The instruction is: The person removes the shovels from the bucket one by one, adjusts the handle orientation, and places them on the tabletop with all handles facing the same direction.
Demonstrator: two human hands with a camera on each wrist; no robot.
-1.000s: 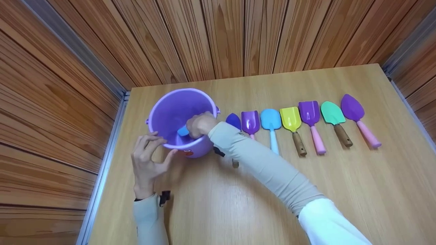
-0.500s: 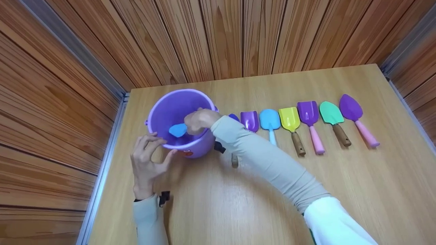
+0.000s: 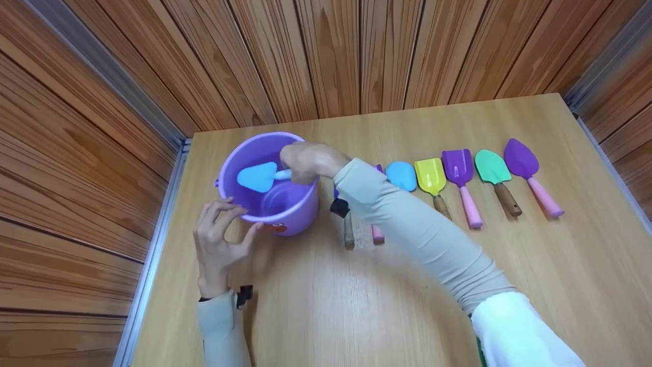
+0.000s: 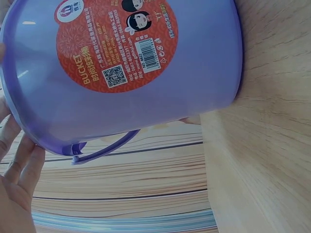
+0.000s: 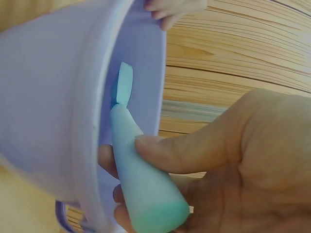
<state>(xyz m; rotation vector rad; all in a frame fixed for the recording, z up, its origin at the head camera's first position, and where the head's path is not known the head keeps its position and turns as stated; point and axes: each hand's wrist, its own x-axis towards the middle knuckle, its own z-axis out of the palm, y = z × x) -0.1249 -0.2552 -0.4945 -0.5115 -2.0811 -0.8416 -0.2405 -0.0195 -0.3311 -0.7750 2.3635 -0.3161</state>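
The purple bucket [image 3: 300, 221] stands upright at the left of the table. My left hand [image 3: 219, 239] grips its near-left rim, fingertips over the edge and thumb outside; the left wrist view shows the fingers [image 4: 30, 167] at the rim. My right hand [image 3: 315, 162] holds a light-blue trowel [image 3: 257, 177] over the bucket's mouth, its blade pointing left. In the right wrist view, thumb and fingers wrap the pale handle [image 5: 141, 179], which has a green end. The bucket's floor shows below the blade.
To the right lies a row of toy shovels: a blue one [image 3: 401, 176], a yellow one [image 3: 431, 174], a purple one [image 3: 458, 167], a green one [image 3: 492, 167] and a pointed purple one [image 3: 521, 159]. My right sleeve partly covers the row. Wood-panelled walls border the table [image 3: 326, 316].
My right hand has risen out of the bucket toward the upper right, bringing the trowel up from inside; its blade now shows fully. My left hand keeps its place on the rim.
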